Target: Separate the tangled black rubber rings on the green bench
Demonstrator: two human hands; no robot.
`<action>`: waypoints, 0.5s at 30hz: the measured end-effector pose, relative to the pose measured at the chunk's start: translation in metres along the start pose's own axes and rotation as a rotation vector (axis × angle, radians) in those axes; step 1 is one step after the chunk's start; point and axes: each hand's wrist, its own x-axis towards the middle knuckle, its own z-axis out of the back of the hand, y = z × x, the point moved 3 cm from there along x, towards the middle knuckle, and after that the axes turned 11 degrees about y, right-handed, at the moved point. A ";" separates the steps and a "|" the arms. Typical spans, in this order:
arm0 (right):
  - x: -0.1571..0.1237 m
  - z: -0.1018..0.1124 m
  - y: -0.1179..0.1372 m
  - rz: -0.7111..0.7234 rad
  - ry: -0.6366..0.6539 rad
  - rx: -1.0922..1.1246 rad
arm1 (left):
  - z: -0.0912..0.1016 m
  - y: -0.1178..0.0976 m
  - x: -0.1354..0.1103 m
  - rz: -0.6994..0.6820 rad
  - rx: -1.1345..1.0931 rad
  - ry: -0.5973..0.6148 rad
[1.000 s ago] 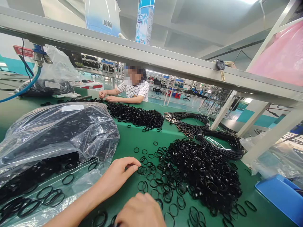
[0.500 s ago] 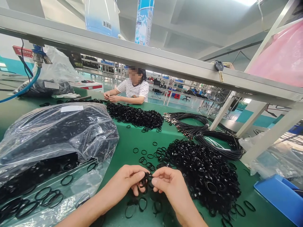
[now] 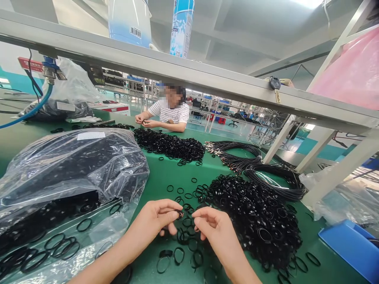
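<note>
My left hand (image 3: 154, 223) and my right hand (image 3: 213, 228) are held close together just above the green table (image 3: 160, 173), fingers pinched. Between the two hands hangs a small bunch of black rubber rings (image 3: 184, 232), gripped from both sides. Right of my hands lies a big heap of the same black rings (image 3: 254, 217). Loose rings (image 3: 183, 195) are scattered on the table just beyond my fingers, and a few more rings (image 3: 177, 256) lie below them.
A large clear plastic bag of black rings (image 3: 68, 169) fills the left side. Coiled black cables (image 3: 263, 165) lie behind the heap. A second ring pile (image 3: 168, 144) sits before a seated co-worker (image 3: 170, 112). A blue tray (image 3: 352, 246) is at the right edge, a metal shelf rail (image 3: 189, 79) overhead.
My right hand came up from the bottom edge to meet my left hand, which left the table; both now pinch a bunch of rings, pulled slightly apart since half a second ago.
</note>
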 end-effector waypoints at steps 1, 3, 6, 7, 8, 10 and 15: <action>0.000 0.000 0.000 -0.001 0.003 -0.029 | 0.002 0.000 0.000 -0.001 0.070 -0.020; 0.000 0.001 0.000 0.000 0.009 -0.111 | 0.005 -0.003 0.000 -0.040 0.202 -0.053; -0.002 0.003 0.004 0.019 -0.031 -0.343 | 0.007 -0.009 -0.003 -0.085 0.286 -0.055; -0.003 0.003 0.006 0.027 -0.060 -0.451 | 0.006 -0.011 -0.005 -0.076 0.277 -0.041; -0.004 0.003 0.007 0.042 -0.089 -0.562 | 0.004 -0.012 -0.006 -0.063 0.254 -0.021; -0.007 0.000 0.008 0.081 -0.109 -0.751 | 0.001 -0.014 -0.008 -0.035 0.211 0.000; -0.007 -0.012 -0.004 0.096 0.014 -0.945 | -0.001 -0.012 -0.007 -0.041 0.154 -0.007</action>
